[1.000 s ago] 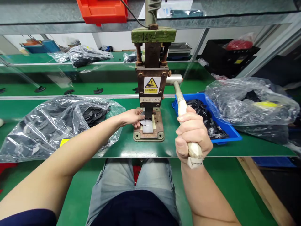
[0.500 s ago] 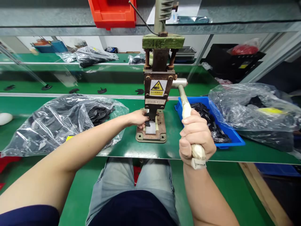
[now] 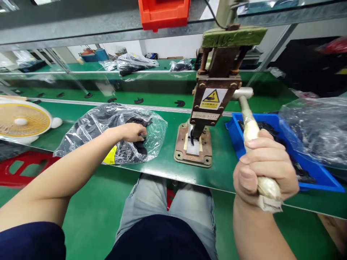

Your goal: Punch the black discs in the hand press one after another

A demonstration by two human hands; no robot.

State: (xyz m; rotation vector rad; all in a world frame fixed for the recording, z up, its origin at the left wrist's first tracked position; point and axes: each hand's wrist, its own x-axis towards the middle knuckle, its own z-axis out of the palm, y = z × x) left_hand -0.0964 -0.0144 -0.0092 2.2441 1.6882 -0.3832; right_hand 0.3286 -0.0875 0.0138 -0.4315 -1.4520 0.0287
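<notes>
My left hand [image 3: 135,132] is at the mouth of a clear plastic bag [image 3: 89,126] full of flat black parts [image 3: 141,146]. Its fingers are curled among the parts; what they hold, if anything, is hidden. My right hand [image 3: 267,164] is wrapped round the tape-covered lever [image 3: 251,126] of a hand press [image 3: 207,101]. On the press base [image 3: 180,148], a curved black piece [image 3: 192,139] rests on the light metal plate [image 3: 193,148], under or against the ram; I cannot tell which.
Right of the press, a blue bin [image 3: 233,133] holds black parts, with another plastic bag [image 3: 317,130] beside it. A fan [image 3: 21,121] lies at the left. Small black pieces [image 3: 138,100] sit along the strip behind, and an orange bin [image 3: 165,14] hangs above.
My left hand has left the press and moved left to the bag, leaving the black piece on the plate. My right hand still grips the lever. The view has turned left.
</notes>
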